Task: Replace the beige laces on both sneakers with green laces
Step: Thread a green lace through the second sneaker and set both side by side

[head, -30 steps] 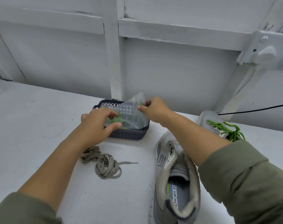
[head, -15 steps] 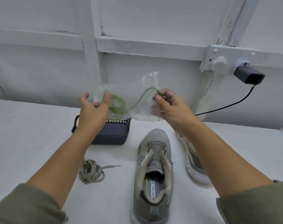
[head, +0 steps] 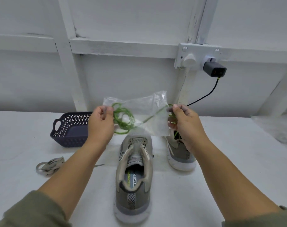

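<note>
Unlaced sneaker (head: pixel 133 174) sat at the bench's near edge, beige laces (head: pixel 47 166) heaped left of it, second sneaker (head: pixel 178 154) just right. Above them, the left hand (head: pixel 100 125) had its fingers clamped on the clear bag (head: pixel 147 110), and the right hand (head: pixel 185 122) pinched the green lace (head: pixel 123 118) trailing out. A dark basket (head: pixel 69 128) stood farther back, left.

A dark blue perforated plastic basket (head: pixel 69 135) with a loop handle stands on the white painted table (head: pixel 21 190) near the white panelled wall (head: pixel 131 79), where a white socket box (head: pixel 182 50) holds a round white plug (head: pixel 189 60) and a grey charger block (head: pixel 214 70) trailing a thin black cable (head: pixel 208 95).
</note>
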The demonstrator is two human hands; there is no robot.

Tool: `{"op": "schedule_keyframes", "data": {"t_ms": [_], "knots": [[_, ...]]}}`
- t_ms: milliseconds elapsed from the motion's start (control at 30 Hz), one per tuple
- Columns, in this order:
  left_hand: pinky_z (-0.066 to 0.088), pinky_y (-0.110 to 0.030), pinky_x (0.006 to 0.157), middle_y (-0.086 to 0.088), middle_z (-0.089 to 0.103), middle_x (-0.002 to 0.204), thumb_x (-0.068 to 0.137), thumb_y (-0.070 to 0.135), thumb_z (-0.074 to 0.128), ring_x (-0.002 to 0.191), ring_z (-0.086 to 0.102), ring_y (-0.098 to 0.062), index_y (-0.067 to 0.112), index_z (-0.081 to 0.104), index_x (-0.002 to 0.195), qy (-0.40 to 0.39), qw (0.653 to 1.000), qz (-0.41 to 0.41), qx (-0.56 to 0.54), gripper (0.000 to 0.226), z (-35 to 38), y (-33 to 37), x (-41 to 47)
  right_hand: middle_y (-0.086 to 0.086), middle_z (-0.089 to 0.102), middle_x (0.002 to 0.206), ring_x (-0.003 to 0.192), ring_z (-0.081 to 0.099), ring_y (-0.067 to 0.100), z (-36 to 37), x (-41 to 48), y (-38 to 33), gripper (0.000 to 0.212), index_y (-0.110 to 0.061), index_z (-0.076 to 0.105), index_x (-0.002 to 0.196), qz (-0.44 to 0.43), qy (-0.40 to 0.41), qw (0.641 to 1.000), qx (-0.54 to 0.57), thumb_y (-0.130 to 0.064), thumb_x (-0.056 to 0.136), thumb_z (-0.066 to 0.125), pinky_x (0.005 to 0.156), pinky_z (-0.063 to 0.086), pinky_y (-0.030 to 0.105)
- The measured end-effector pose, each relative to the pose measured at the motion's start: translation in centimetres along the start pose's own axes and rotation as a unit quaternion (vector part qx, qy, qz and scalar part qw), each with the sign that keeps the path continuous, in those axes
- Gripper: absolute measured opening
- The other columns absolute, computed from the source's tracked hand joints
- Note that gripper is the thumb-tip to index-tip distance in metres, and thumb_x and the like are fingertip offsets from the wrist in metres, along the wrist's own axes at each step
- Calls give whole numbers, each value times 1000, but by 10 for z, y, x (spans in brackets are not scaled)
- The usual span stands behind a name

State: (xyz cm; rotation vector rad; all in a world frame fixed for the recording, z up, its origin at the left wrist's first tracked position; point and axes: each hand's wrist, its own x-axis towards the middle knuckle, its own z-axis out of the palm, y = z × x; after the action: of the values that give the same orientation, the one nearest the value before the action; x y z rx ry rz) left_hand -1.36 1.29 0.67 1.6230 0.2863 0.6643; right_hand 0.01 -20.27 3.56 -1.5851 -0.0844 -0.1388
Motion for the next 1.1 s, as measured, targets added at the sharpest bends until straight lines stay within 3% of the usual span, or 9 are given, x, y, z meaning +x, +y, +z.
{"op": "schedule_keyframes", "data": {"t_ms": [200,367,433,533,633,767,867,933,1100], "knots": [[41,-29,65,4,58,77,102,31,43,69,50,-12,23,52,78,78,995,-24,50,27,-14,-14,10,-2,50,63,65,46,13,-1,0,-6,27,-14,46,65,11,171,973,156,-16,91,45,57,39,21],[39,-14,49,4,53,73,104,25,39,61,45,-9,20,51,75,57,997,-48,10,32,-7,-10,-2,6,55,73,67,53,19,20,-1,17,17,-13,54,72,46,21,997,-66,-29,77,51,65,45,35],[45,-16,60,5,59,77,104,24,38,69,52,-10,21,54,78,39,997,-56,-32,31,-8,-9,-1,2,54,69,61,49,17,23,-3,22,11,-15,58,87,40,-36,988,-144,-22,88,49,59,41,28],[50,-34,82,2,66,90,104,26,40,86,60,-16,24,60,84,6,996,-53,-71,29,-12,-4,5,8,67,87,73,61,25,26,-6,20,17,-26,63,100,16,-133,981,-139,-23,96,47,67,48,34],[48,-32,80,3,62,87,104,28,40,85,56,-15,24,57,84,38,997,-46,-53,26,-13,0,10,12,69,106,85,63,22,26,-7,11,27,-21,68,98,58,-185,978,-80,-34,98,45,85,53,45],[47,-33,79,4,57,87,104,29,37,86,54,-16,23,51,85,90,993,-60,-41,24,-12,-3,16,3,69,75,71,65,16,21,-10,4,52,-9,60,78,82,-240,952,-172,-52,98,38,74,52,35],[48,-34,85,4,55,91,103,28,36,90,53,-18,21,51,93,115,989,-87,-36,20,-14,-6,26,6,49,61,55,49,15,20,-7,9,39,-3,49,70,47,-116,954,-272,-35,92,52,57,42,29],[51,-45,92,1,57,93,103,30,34,93,57,-22,25,51,88,114,987,-103,-39,23,-14,-7,31,5,45,75,61,44,20,20,-6,8,22,-8,47,71,-9,-14,912,-410,-22,85,55,48,30,25],[50,-54,94,2,60,93,103,29,35,101,61,-27,31,54,82,81,989,-109,-62,28,-10,-4,34,-1,27,107,79,49,20,31,-13,-2,25,-29,54,117,-141,-46,856,-496,-20,94,49,62,43,30]]}}
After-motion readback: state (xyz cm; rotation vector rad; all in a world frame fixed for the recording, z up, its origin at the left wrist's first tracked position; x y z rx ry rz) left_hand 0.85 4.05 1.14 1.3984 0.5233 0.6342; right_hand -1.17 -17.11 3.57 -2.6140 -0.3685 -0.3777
